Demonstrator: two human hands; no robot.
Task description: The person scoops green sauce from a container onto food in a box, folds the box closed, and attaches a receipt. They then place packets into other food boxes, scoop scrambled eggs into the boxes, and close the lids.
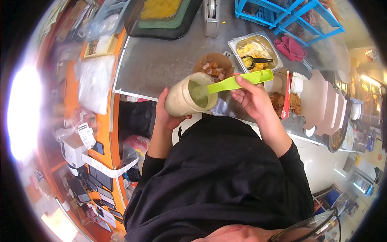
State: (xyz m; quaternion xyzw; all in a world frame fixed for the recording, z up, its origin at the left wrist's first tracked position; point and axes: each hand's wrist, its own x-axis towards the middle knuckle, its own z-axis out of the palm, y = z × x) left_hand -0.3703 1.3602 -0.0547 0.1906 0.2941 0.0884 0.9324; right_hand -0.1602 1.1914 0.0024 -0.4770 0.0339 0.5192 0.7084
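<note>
Now scooping sauce [198, 93]: my left hand [167, 115] wraps the tub [183, 101], my right hand [252, 99] pinches the spoon [238, 82] (tip dipped in); next, I'd lift it level, avoiding drips.

In the middle of the frame the person's left hand [165, 115] is wrapped round a pale tub [186, 99] tipped on its side, its mouth showing a pale greenish sauce. Just to the right, the right hand [252, 99] pinches a lime-green spoon [238, 82] whose near end reaches into that mouth. Beyond them on the steel tabletop [161, 60] sit a brown paper bowl [213, 66] of fried pieces and, further right, a metal tray [236, 44] of yellow food with a black scoop [258, 61] lying in it, while blue baskets [282, 12] stand at the upper right.
</note>
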